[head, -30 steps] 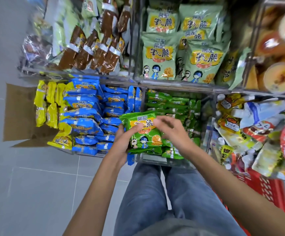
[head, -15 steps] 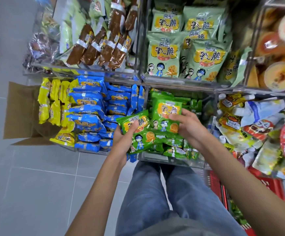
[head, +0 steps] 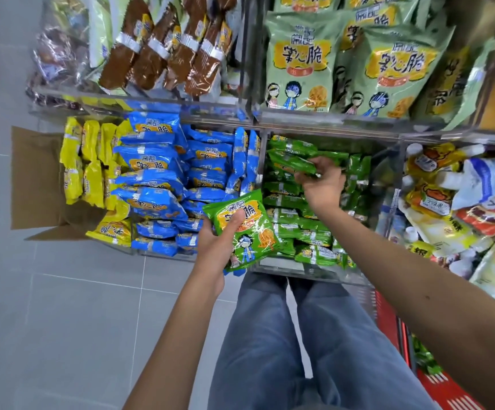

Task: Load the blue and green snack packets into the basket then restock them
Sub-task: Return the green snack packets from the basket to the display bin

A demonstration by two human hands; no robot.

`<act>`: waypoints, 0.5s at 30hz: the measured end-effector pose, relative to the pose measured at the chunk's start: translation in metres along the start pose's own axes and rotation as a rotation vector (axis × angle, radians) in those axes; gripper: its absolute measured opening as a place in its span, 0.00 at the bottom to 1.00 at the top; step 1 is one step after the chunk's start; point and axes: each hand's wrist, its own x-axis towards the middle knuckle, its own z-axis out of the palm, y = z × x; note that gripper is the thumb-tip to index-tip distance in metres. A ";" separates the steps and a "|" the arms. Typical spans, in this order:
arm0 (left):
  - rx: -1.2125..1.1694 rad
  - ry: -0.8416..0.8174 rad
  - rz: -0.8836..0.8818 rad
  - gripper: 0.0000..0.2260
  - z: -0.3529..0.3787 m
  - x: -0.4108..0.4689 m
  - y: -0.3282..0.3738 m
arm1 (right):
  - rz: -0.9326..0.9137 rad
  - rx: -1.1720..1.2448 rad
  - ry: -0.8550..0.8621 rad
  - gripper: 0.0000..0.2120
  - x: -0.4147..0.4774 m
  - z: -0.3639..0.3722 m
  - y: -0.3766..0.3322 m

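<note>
While the left hand (head: 213, 247) grips one green snack packet (head: 258, 241) face-up, thumb curled across its front, just outside the front left corner of the green compartment (head: 308, 273), the right hand (head: 324, 187) pinches a second green packet (head: 293, 165) by its end near the compartment's rear edge, above the rows of green packets (head: 287, 214) lying there. Judging by this, the restocking half of the task is in hand, with the green side being filled. The next move calls for lowering the pinched packet into a gap near the back, releasing it, then reaching for the one waiting in the left hand. Blue packets (head: 154, 170) fill the neighbouring compartment to the left, with yellow packets (head: 92, 161) and an open cardboard box (head: 39, 179) beyond them. The red basket (head: 444, 389) sits on the floor by the person's right leg, some green showing inside it. Larger pale green bags (head: 299, 60) stand on the shelf above.
</note>
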 end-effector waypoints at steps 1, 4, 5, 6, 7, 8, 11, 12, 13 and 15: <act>-0.005 -0.002 -0.003 0.50 0.000 0.000 -0.001 | 0.005 -0.003 0.001 0.13 0.003 0.003 0.001; -0.020 -0.014 -0.017 0.45 0.001 0.002 -0.003 | -0.019 0.017 0.058 0.09 0.010 0.007 0.001; -0.026 -0.020 -0.020 0.42 0.002 0.002 -0.003 | 0.034 0.052 0.080 0.10 0.010 0.008 -0.001; -0.033 -0.025 -0.020 0.39 0.002 0.002 -0.003 | 0.075 0.038 0.104 0.12 0.011 0.009 -0.002; -0.036 -0.026 -0.021 0.38 0.003 0.003 -0.003 | 0.087 0.001 0.125 0.16 0.011 0.010 0.001; -0.040 -0.026 -0.024 0.39 0.004 0.004 -0.003 | 0.106 -0.012 0.133 0.19 0.010 0.011 0.002; -0.066 -0.034 -0.029 0.35 0.004 0.004 -0.003 | 0.151 -0.033 0.105 0.17 0.006 0.014 0.003; -0.074 -0.035 -0.031 0.32 0.004 0.005 -0.003 | 0.171 -0.048 0.089 0.16 0.006 0.016 0.004; -0.076 -0.034 -0.036 0.30 0.005 0.005 -0.003 | 0.177 -0.072 0.080 0.15 0.006 0.017 0.004; -0.077 -0.026 -0.038 0.28 0.005 0.007 -0.005 | 0.156 -0.122 0.077 0.16 0.006 0.021 0.003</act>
